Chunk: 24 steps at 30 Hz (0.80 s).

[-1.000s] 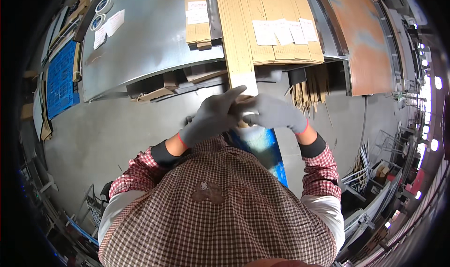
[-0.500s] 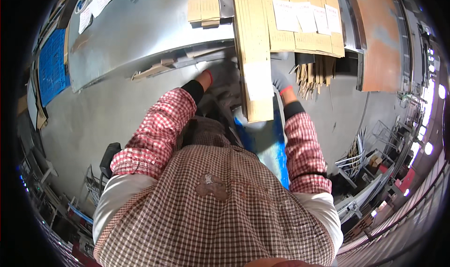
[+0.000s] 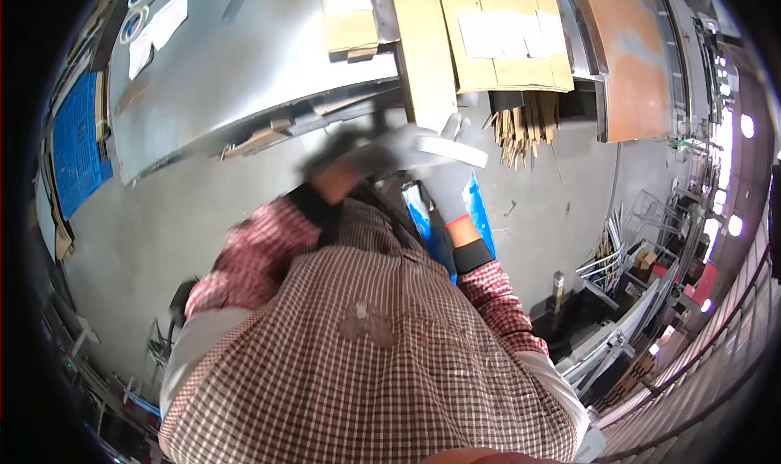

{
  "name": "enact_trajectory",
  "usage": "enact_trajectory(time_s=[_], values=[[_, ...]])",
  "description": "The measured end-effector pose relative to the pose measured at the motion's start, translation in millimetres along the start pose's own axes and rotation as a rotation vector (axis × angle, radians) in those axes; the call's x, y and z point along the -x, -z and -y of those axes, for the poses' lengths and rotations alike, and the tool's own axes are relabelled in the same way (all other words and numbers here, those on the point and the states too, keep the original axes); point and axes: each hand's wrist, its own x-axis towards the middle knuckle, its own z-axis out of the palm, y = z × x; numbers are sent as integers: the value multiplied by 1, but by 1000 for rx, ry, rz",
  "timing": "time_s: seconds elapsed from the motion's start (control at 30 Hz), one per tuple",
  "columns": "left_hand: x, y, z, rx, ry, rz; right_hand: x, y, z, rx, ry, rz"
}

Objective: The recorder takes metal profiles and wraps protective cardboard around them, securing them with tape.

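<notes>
My left hand [image 3: 389, 153], in a grey glove, reaches in front of me and is smeared by motion; its fingers cannot be made out. Beside it my right hand [image 3: 449, 189], also grey-gloved with a red cuff, is raised with its fingertips pointing away from me. A curved white band [image 3: 455, 151] crosses the right hand, which appears closed round it, and its left end meets the left glove. Just beyond both hands lies a long flat cardboard stack [image 3: 425, 65]. Below the right hand a blue-edged surface [image 3: 482, 220] shows in part.
A metal table [image 3: 268, 65] fills the far left, with tape rolls [image 3: 134, 24] and paper slips on it. Wider cardboard sheets [image 3: 504, 69] with white papers lie right of the long stack, above a bundle of thin strips [image 3: 527, 130]. A blue crate [image 3: 77, 146] stands far left.
Both hands have come together in front of me, and the white band now shows between them. The long cardboard stack's near end no longer shows reaching toward me. The view has shifted slightly.
</notes>
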Motion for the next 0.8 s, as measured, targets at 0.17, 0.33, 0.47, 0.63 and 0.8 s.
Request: enact_trajectory(time_s=[0.17,0.33,0.47,0.63,0.8], values=[[-63,-53,16,-774,83,-299,-30,82,-62,-962,-310,125],[-53,-49,13,-798,192,-128,-79,86,-49,-353,-38,704],[-40,-63,-17,-762,202,-334,-109,42,-103,-316,344,692],[-51,-33,-31,-260,-123,-754,-96,-56,-172,276,293,802],[18,-99,1,-976,308,-585,-60,3,-108,-403,188,574]])
